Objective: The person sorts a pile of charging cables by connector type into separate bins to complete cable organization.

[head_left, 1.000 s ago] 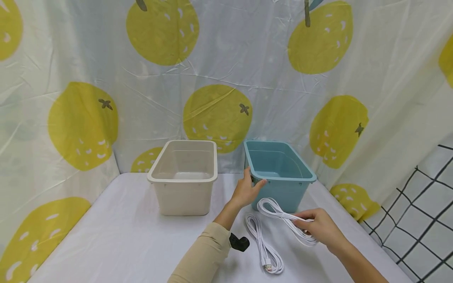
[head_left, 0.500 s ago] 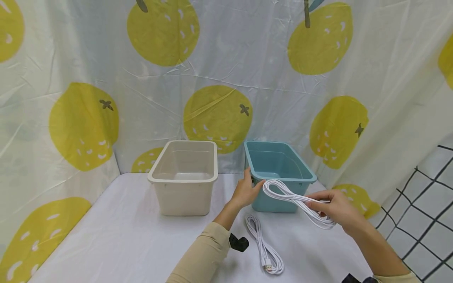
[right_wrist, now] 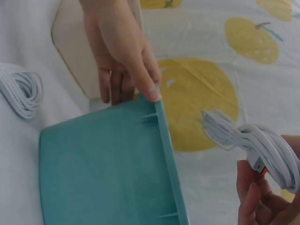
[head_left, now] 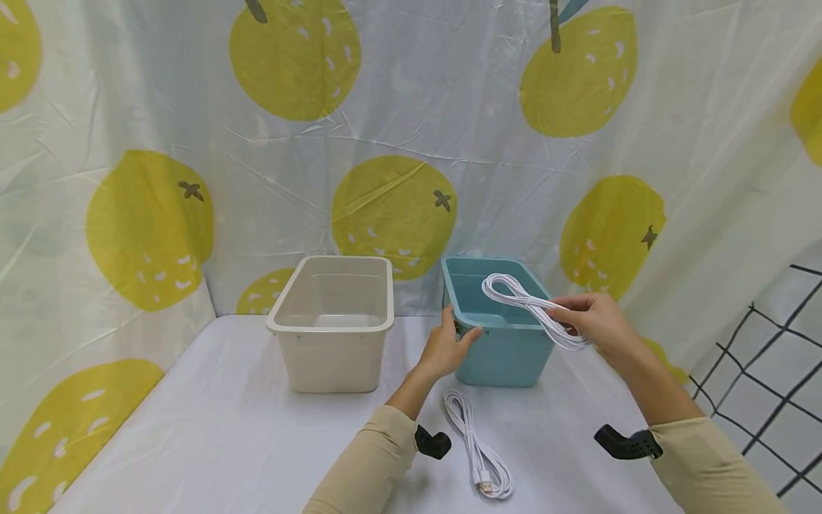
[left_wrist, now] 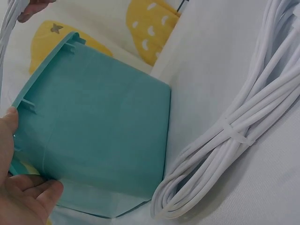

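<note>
In the head view a teal plastic bin (head_left: 504, 357) stands at the right of the table. My left hand (head_left: 445, 345) holds its near left corner, with the thumb at the front under the rim and the fingers along the side. My right hand (head_left: 594, 321) pinches a bundled white USB cable (head_left: 523, 300) above the bin's near right rim. In the right wrist view that cable's metal plug (right_wrist: 258, 165) shows beside the fingertips. A second coiled white USB cable (head_left: 472, 442) lies on the table in front of the bin, its tie visible in the left wrist view.
A beige bin (head_left: 337, 360) stands to the left of the teal one, with a gap between them. Behind both hangs a curtain (head_left: 276, 193) printed with yellow fruit. A black wire grid (head_left: 764, 371) leans at the table's right side.
My right hand has lifted the cable bundle from low in front of the teal bin up to above its rim. My left hand stays at the bin's corner.
</note>
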Demonstrator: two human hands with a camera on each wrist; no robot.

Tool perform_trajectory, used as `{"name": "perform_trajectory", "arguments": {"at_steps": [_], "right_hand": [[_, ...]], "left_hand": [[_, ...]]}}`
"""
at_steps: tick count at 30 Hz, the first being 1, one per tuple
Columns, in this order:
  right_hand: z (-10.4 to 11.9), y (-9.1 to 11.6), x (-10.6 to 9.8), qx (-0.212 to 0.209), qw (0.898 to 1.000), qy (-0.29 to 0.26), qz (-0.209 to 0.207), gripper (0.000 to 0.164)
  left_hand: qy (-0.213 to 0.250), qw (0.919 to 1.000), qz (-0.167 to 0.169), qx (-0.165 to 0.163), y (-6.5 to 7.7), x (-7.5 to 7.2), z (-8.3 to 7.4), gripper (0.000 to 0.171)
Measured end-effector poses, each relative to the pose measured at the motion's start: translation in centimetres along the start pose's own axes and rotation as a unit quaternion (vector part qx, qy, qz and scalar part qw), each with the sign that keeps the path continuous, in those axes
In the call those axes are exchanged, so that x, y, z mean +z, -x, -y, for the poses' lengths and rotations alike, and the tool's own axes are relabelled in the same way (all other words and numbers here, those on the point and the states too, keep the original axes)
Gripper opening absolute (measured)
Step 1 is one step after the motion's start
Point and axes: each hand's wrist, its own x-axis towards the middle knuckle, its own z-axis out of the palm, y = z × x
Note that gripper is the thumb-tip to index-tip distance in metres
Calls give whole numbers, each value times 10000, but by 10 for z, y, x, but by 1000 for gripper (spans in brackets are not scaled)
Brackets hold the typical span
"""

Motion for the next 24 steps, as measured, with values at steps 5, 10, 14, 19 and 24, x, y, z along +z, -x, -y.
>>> {"name": "perform_trajectory", "arguments": {"at_steps": [5,10,14,19,24], "right_hand": [[3,-25,4,197,9994,237,-170,50],[7,-46,11,199,9985,390,-340,50],[8,-58,18,360,9977,309,-482,49],[5,-69,32,253,9955,653,-642,49],[-1,-71,42,-84,9924,1060,-625,53]], "left_hand": [[-42,10000,27,9,0,1,1,84],[-64,10000,19,69,-1,0,2,83],[-77,9999,32,62,-2,0,1,82],[-63,10000,56,25,-2,-1,1,84],[-84,9999,82,43,-3,-1,3,85]]}}
